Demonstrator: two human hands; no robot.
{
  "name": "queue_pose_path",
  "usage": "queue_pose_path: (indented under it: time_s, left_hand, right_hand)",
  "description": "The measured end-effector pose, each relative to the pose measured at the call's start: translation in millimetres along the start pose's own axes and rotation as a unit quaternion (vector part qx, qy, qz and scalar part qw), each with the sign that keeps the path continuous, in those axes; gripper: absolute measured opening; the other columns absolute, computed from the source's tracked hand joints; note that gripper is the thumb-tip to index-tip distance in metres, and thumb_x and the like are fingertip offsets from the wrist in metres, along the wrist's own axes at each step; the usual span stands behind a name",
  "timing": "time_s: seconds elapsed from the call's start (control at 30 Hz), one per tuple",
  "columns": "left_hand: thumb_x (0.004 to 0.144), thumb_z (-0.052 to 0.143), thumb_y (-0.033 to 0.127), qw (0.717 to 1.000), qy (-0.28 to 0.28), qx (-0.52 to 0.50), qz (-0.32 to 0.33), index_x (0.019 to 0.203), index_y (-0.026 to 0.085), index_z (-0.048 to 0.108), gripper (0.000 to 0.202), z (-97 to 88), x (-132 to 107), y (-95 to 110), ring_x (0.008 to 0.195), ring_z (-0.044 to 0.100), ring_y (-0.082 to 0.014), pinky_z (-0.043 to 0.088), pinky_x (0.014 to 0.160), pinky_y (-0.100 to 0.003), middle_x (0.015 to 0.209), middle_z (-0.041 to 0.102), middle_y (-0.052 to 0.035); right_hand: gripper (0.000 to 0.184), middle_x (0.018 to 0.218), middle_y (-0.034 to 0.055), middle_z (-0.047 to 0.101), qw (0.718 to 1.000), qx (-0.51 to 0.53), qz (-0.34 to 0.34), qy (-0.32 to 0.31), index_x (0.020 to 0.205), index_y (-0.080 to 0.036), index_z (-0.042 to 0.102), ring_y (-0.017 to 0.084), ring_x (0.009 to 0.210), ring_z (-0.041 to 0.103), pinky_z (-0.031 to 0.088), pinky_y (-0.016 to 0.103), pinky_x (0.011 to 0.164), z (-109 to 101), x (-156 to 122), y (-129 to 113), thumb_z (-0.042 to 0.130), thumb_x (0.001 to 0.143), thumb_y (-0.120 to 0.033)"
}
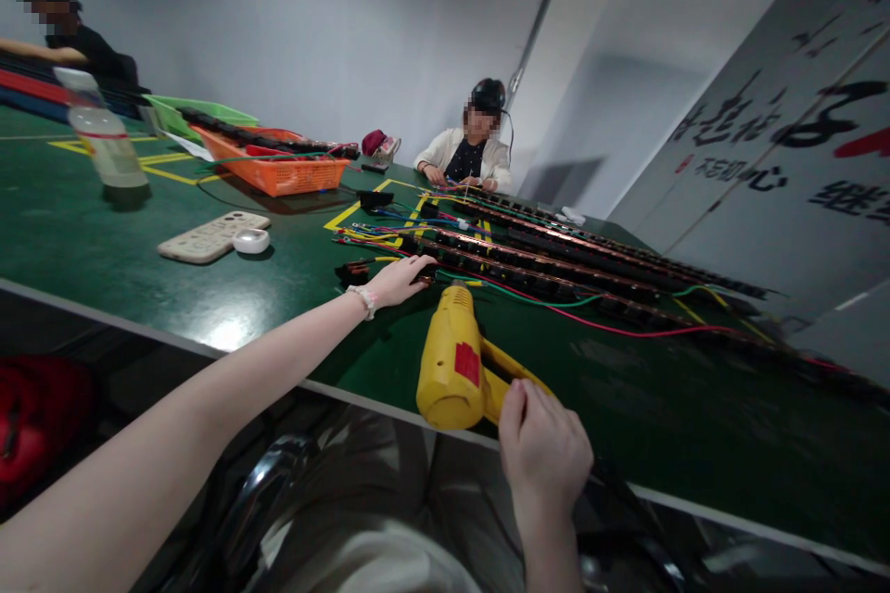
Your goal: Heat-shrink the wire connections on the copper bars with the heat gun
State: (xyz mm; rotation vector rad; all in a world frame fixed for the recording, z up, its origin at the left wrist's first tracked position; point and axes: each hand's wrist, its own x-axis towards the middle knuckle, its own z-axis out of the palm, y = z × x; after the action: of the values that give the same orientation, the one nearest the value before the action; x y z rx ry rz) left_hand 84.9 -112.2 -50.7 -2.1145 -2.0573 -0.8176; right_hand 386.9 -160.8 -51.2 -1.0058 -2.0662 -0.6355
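Observation:
My right hand (546, 445) is closed round the handle of a yellow heat gun (451, 357) with a red patch on its side. The gun's nozzle end points away from me, toward my left hand (403, 283). That hand reaches over the green table, fingers curled down on a dark wire bundle (429, 274); the fingertips are partly hidden. Just beyond it lie long black and copper-coloured wiring strips (528, 271), with loose coloured wire ends (354, 236) at their left. A short dark piece with copper showing (353, 272) rests left of my left hand.
A phone (209, 236) and a small white case (251, 242) lie at left, with a bottle (104, 134) behind. An orange basket (278, 174) and a green basket (201, 108) stand farther back. One person (467, 148) sits across the table, another (76, 42) far left.

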Motion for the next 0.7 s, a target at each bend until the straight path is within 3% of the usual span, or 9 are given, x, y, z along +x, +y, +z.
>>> queue_pose_path:
  time_s: [0.33, 0.7]
  left_hand:
    - [0.081, 0.044, 0.01, 0.996, 0.001, -0.091, 0.025, 0.131, 0.018, 0.042, 0.051, 6.5, 3.0, -15.7, 0.122, 0.049, -0.0214, 0.038, 0.108, -0.039, 0.13, 0.052, -0.0106]
    - [0.083, 0.046, 0.017, 0.996, -0.001, -0.084, -0.001, 0.131, 0.02, 0.042, 0.049, 0.7, -1.9, -7.6, 0.125, 0.047, -0.0225, 0.039, 0.108, -0.041, 0.132, 0.05, -0.0105]
  right_hand:
    - [0.037, 0.061, 0.0005, 0.06, 0.996, 0.081, -0.027, -0.019, 0.067, -0.018, 0.058, 0.013, 0.06, 0.053, 0.03, 0.027, 0.064, 6.8, 5.9, -10.3, 0.036, 0.095, -0.025]
    - [0.041, 0.069, 0.003, 0.068, 0.996, 0.081, -0.026, -0.009, 0.07, -0.017, 0.065, 0.012, 0.063, 0.057, 0.034, 0.024, 0.065, 16.4, 3.7, 23.1, 0.033, 0.094, -0.026]
